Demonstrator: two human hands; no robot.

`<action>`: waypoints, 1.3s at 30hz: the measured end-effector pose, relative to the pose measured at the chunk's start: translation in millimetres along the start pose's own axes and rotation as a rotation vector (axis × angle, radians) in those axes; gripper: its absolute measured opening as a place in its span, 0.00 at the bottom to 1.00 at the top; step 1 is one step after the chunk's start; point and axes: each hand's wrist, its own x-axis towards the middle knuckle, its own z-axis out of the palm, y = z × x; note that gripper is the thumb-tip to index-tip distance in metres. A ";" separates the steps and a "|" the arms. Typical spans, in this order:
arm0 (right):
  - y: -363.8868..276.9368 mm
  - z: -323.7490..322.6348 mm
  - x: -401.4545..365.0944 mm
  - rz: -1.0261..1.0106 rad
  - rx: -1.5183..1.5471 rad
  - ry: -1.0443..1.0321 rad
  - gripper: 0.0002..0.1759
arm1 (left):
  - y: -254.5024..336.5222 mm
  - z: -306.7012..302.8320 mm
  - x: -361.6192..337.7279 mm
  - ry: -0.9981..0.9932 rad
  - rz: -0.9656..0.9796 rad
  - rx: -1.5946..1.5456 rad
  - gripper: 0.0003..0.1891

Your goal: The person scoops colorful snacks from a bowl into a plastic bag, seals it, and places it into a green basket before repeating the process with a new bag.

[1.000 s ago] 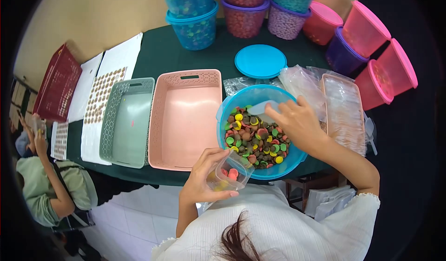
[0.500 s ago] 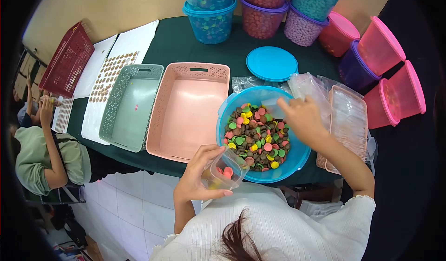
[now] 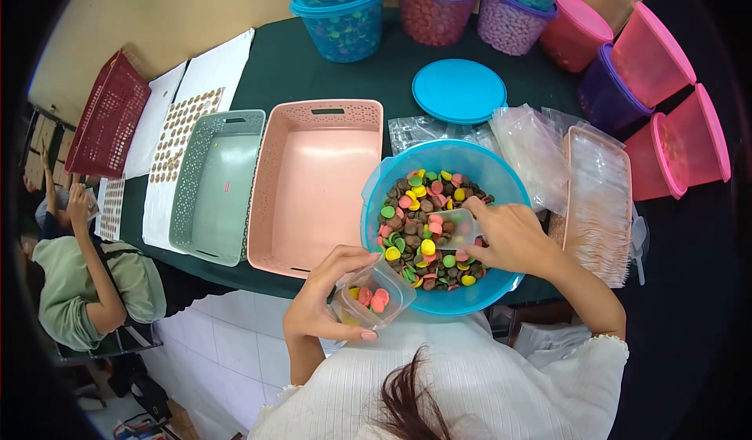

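Observation:
A clear square cup (image 3: 374, 293) with a few pink and yellow discs inside is held in my left hand (image 3: 323, 297), beside the near left rim of a blue tub (image 3: 509, 182). The tub holds a mix of brown, pink, green and yellow discs (image 3: 415, 229). Over them, inside the tub, my right hand (image 3: 509, 239) grips a clear scoop (image 3: 457, 229) with several discs in it. The scoop's lower part lies among the discs.
Left of the tub are a pink basket (image 3: 317, 189) and a green basket (image 3: 222, 182). Behind it lies a blue lid (image 3: 459, 90); plastic bags (image 3: 533, 154) and a tray of packets (image 3: 599, 197) lie right. Lidded tubs (image 3: 439, 9) line the back. Another person (image 3: 78, 283) sits left.
My right hand has lowered from the tub's far right rim into the discs, and its scoop now holds several. My left hand has tilted the cup slightly. The view has shifted a little.

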 end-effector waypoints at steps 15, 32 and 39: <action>6.1 1.9 13.7 -0.087 0.367 -0.134 0.32 | -1.3 -5.6 -0.6 0.002 -0.023 -0.021 0.45; 15.0 -66.3 1.4 -0.188 0.557 0.042 0.29 | 18.0 0.2 30.3 0.279 0.037 0.218 0.43; -33.4 -112.9 -17.7 -0.254 0.078 0.116 0.25 | 33.9 11.2 57.7 0.233 0.068 0.379 0.41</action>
